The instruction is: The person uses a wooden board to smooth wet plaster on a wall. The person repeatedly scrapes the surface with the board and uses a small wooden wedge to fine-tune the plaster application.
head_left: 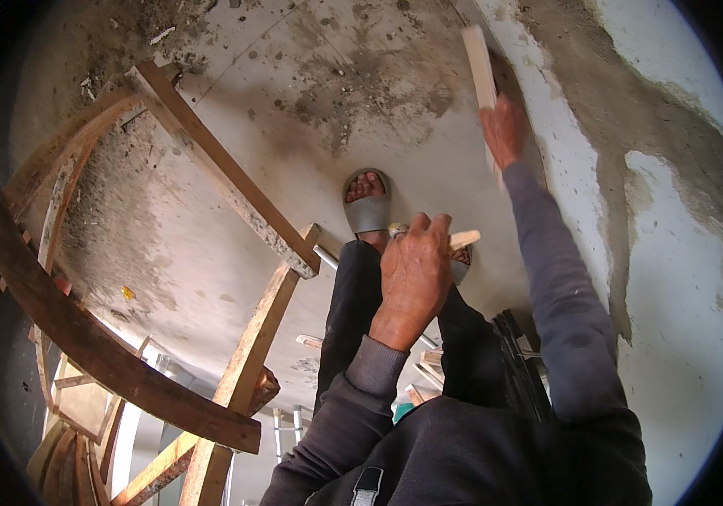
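Nearer, the left hand [416, 274] clenches a wooden handle [465, 239] lying crosswise; beyond, the right hand [505, 131] grips a wooden batten [480, 67], its long axis pointing away beside the patched wall [682, 295], well apart from the wooden handle.

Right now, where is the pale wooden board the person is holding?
In the head view, the board is at the upper right, in the person's right hand, beside the patchy white-and-grey wall.

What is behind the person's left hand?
Behind the left hand, part of a foot and its grey sandal show, with floor around; the rest of that foot is covered.
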Tool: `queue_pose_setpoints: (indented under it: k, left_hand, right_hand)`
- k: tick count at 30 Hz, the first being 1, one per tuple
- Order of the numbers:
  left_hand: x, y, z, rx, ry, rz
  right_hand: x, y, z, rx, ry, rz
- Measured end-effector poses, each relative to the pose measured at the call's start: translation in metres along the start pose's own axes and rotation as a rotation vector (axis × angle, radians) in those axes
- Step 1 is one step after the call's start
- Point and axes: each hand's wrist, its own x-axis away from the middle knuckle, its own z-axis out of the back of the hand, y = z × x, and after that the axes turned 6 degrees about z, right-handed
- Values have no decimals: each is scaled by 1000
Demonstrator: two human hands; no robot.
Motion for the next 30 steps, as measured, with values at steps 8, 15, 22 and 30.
queue_pose_setpoints:
  k: [8, 15, 22, 30]
  left_hand:
    - [-7, -5, 20, 221, 362, 2]
    - [-12, -12, 26, 284, 529, 11]
    - [-14, -23, 25, 294, 565, 19]
    - [-15, -8, 28, 337, 517, 20]
  right_hand:
    - [41, -59, -69, -101, 169, -429]
    - [-65, -141, -71, -272, 246, -225]
    - [-77, -161, -54, -369, 286, 30]
    - [-52, -110, -55, -119, 150, -50]
